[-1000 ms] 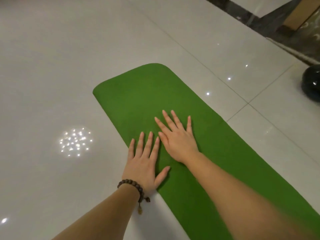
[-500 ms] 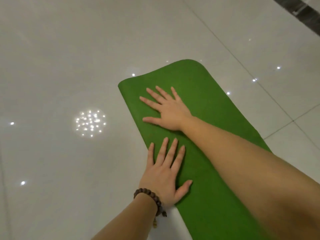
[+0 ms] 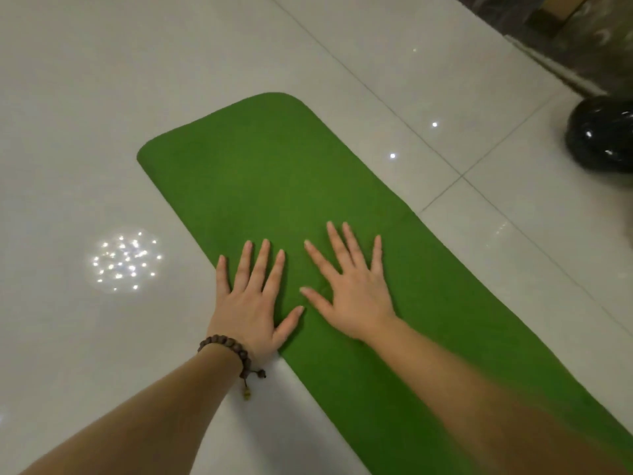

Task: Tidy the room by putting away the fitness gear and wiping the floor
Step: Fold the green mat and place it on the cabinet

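the green mat (image 3: 281, 173) lay flat and unrolled on the pale tiled floor (image 3: 85, 97), running from its rounded far end at about 11 o'clock down to the near edge of view at 5 o'clock. both hands lay on it palm down, side by side, fingers straight and spread, gripping nothing. the left hand (image 3: 253, 303), with a bead bracelet (image 3: 227, 354) on its wrist, sat at the mat's left edge, its heel just over the edge onto the floor. the right hand (image 3: 356, 296) rested near the mat's middle, thumb tips of the two close but apart.

the step looked like flattening the mat before rolling it up, though that was only a judgement. to do it well, the palms needed even pressure and a sweep toward the far end at 11 o'clock, pushing out any ripples. a roll was best begun at one short end with both hands spaced toward the long edges, so the tube stayed straight and tight and did not cone.

a glossy black object (image 3: 599, 135) sat on the floor at 2 o'clock, well apart from the mat.
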### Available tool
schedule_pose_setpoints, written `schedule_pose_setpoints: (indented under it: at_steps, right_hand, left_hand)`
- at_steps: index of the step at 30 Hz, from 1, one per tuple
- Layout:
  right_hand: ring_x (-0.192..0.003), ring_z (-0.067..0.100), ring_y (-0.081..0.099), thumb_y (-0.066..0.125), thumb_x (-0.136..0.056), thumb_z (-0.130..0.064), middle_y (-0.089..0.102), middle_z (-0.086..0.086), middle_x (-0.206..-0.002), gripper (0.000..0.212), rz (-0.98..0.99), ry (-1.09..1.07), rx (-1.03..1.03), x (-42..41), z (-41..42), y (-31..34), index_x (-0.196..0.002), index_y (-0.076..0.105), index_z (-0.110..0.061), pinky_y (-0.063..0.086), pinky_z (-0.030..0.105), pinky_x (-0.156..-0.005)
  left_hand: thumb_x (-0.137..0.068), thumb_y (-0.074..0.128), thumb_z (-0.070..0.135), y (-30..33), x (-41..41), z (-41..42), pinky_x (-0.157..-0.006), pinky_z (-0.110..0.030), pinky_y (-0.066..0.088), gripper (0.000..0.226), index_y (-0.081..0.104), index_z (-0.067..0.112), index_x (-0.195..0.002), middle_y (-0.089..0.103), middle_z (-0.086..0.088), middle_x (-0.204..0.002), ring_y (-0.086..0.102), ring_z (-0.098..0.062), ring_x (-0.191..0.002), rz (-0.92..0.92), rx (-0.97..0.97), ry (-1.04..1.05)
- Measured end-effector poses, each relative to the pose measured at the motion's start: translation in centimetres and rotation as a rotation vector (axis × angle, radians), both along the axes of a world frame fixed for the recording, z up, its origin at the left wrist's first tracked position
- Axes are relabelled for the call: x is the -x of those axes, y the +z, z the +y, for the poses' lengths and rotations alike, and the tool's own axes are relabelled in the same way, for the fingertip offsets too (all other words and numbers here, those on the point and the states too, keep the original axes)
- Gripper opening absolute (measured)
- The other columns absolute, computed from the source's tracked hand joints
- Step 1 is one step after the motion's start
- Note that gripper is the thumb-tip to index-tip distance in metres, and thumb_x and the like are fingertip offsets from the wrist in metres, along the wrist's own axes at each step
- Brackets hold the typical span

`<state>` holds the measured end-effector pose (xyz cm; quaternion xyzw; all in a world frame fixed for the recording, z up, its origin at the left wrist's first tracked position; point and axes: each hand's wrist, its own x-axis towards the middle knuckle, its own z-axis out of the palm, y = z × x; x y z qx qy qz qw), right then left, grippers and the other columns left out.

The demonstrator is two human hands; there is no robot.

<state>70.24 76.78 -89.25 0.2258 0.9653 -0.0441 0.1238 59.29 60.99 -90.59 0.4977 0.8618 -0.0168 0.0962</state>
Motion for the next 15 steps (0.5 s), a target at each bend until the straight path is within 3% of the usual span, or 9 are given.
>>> schedule_pose_setpoints:
  at_steps: [3,5,9,11,13,15]
  right_hand:
    - [-0.145,0.02,-0.018,0.0,-0.086,-0.077,-0.019,-0.005,-0.158,0.069,-0.02,-0.05,-0.019,-6.1,1.4,-0.1,-0.146,-0.013,-0.046,-0.004,0.061,-0.113]
    - [-0.145,0.019,-0.018,-0.006,-0.084,-0.077,-0.022,-0.004,-0.157,0.069,-0.035,-0.291,-0.068,-10.6,5.3,-0.2,-0.144,-0.019,-0.045,-0.002,0.058,-0.115]
    - [-0.145,0.024,-0.015,-0.004,-0.083,-0.072,-0.015,0.006,-0.159,0.077,-0.002,-0.841,0.01,-17.1,6.3,0.7,-0.15,-0.011,-0.035,0.001,0.061,-0.114]
    - [-0.144,0.024,-0.021,-0.002,-0.086,-0.07,-0.021,0.007,-0.157,0.074,0.014,-0.746,0.004,-17.6,1.9,1.0,-0.149,-0.013,-0.033,-0.005,0.062,-0.113]
    - [-0.143,0.022,-0.024,0.001,-0.09,-0.068,-0.025,0.004,-0.156,0.07,0.024,-0.434,0.015,-17.6,-3.6,1.0,-0.149,-0.014,-0.035,-0.01,0.062,-0.112]
    - [-0.145,0.02,-0.017,0.009,-0.093,-0.066,-0.013,0.002,-0.159,0.068,0.025,-0.193,0.055,-18.8,-8.3,0.6,-0.151,-0.002,-0.033,-0.002,0.065,-0.111]
  left_hand:
    - [-0.087,0.02,0.071,-0.2,0.1,0.1,-0.114,-0.062,0.006,0.085,0.016,0.018,-0.153,0.011,-0.009,-0.16,0.004,-0.031,-0.148,0.011,-0.018,0.004]
    - [-0.086,0.013,0.072,-0.4,0.1,0.1,-0.115,-0.06,0.003,0.086,0.01,0.02,-0.154,0.006,-0.008,-0.161,0.0,-0.03,-0.148,0.034,-0.02,0.009]
    - [-0.085,0.006,0.074,-0.5,0.3,0.0,-0.116,-0.058,-0.001,0.086,0.004,0.023,-0.154,0.003,-0.006,-0.161,-0.003,-0.029,-0.148,0.065,-0.04,0.012]
    - [-0.086,0.006,0.071,0.0,-0.1,0.1,-0.114,-0.058,-0.004,0.084,0.002,0.021,-0.154,0.001,-0.007,-0.161,-0.004,-0.029,-0.148,0.063,-0.007,0.042]
    - [-0.093,0.011,0.061,0.5,-2.3,0.8,-0.115,-0.06,-0.002,0.077,0.004,0.015,-0.154,0.0,-0.011,-0.161,-0.005,-0.03,-0.148,0.032,0.015,0.122]
    - [-0.096,0.018,0.052,1.1,-7.0,1.8,-0.115,-0.059,0.003,0.073,0.009,0.008,-0.153,0.002,-0.017,-0.16,-0.003,-0.033,-0.147,-0.013,-0.004,0.14]
